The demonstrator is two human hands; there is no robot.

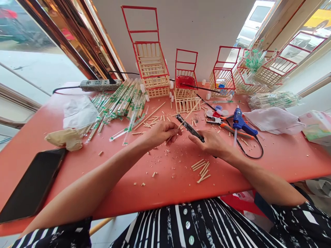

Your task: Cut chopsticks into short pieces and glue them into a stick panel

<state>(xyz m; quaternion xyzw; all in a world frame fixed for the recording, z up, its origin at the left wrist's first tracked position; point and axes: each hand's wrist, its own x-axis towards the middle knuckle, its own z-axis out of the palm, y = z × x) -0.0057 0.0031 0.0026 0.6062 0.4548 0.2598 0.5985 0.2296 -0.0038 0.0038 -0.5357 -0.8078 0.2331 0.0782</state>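
My left hand (169, 132) is closed around a thin wooden chopstick (190, 113), which slants up and to the right. In my right hand (210, 142) is a worn black utility knife (190, 127), its front end angled up to the left. The knife's front part meets the chopstick close to my left fingertips; the blade itself is too small to make out. Wood crumbs lie on the red table (165, 187) below my hands. A bundle of short cut sticks (202, 168) rests in front of my right hand, and more cut pieces (152, 121) are scattered behind my left.
Wrapped chopsticks (121, 100) are piled at left, near a phone (33, 184) and power strip (99, 84). Model stick carts with red frames (152, 69) stand along the back. Pliers (216, 120), a blue glue gun (240, 122) and its cord lie right of my hand.
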